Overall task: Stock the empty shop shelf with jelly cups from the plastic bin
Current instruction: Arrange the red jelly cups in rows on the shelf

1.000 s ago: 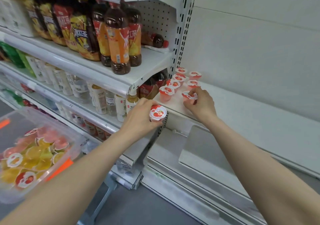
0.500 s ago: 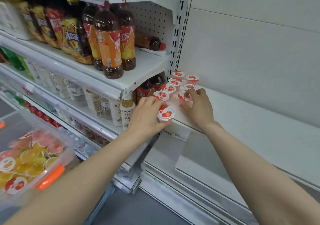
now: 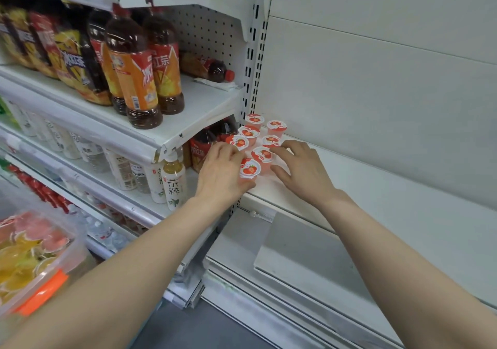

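Several strawberry jelly cups [image 3: 254, 121] with red-and-white lids stand in two rows at the left end of the white shelf [image 3: 390, 203]. My left hand [image 3: 222, 172] grips one more jelly cup [image 3: 250, 168] at the front of the left row, its base at the shelf's front edge. My right hand [image 3: 302, 170] lies just right of the front cup of the right row [image 3: 262, 154], fingers loosely spread, index fingertip touching its lid. The clear plastic bin [image 3: 72, 254] with yellow and red cups sits at the lower left.
Left of the shelf stands a stocked rack with iced-tea bottles [image 3: 137, 79] above and smaller tea bottles [image 3: 173, 182] below. A slotted upright post [image 3: 254, 61] separates the two. The white shelf stretches bare to the right; lower white shelves [image 3: 309, 265] sit beneath.
My left hand has carried its cup forward and up onto the shelf's front edge. My right hand has loosened its pinch on the front right cup and spread its fingers.
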